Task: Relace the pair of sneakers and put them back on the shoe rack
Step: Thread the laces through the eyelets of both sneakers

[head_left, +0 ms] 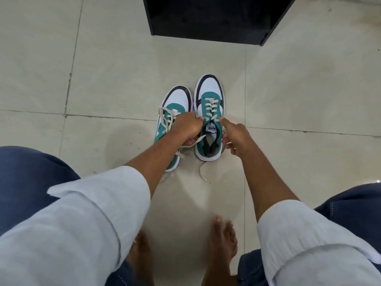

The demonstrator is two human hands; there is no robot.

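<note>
Between the hands stood the right-hand sneaker, its limp, light lace pinched near the top eyelets by left hand and right hand.

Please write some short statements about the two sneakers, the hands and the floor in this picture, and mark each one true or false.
1. Both teal-and-white sneakers stand on the pale tiled floor. True: the right teal-and-white sneaker and the left teal-and-white sneaker are side by side.
2. The sneakers are already inside the black shoe rack. False: they stand on the floor in front of it.
3. Both hands are at the right sneaker. True: the left hand and the right hand are at its upper eyelets.
4. The person wears shoes. False: the bare feet are visible.
5. The left sneaker's cream lace is tied neatly. False: it lies loose.
</note>
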